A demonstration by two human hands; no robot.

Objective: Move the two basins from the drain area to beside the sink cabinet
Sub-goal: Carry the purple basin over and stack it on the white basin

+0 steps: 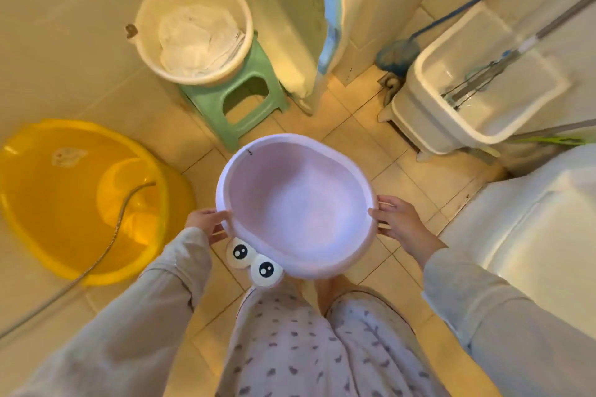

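**Pink basin in both hands, mid-carry over the floor**

- Pink basin [296, 206] is held up over the tiled floor [380, 151], in front of the person's legs. Left hand [209, 222] grips the left rim, right hand [398, 224] the right rim, roughly opposite each other. Fingers [385, 203] on both sides are closed around the rim edge, thumbs on top.
- Basin looks empty and dry. Judgement: thin moulded plastic, light, stiff enough at the rolled rim, some flex in the wall. Rim is the right grab point. The cartoon eyes [253, 259] stuck on the near edge look like an add-on; I wouldn't lift by them.
- Slip risk is low while it's dry, but bathroom plastic gets slick when wet.
- Second candidate: cream basin [193, 30] sits on the green stool [235, 97], well apart from the pink one, with white cloth [200, 39] inside. Likely heavier if the cloth is damp; can't tell. Take it two-handed at the rim, keep it level.
- Yellow tub [80, 200] on the floor at left holds what looks like water, plus a hose [106, 242] running into it.
- White mop bucket [477, 90] at right has a mop handle in it.
- Sink cabinet: can't identify for sure from this view.
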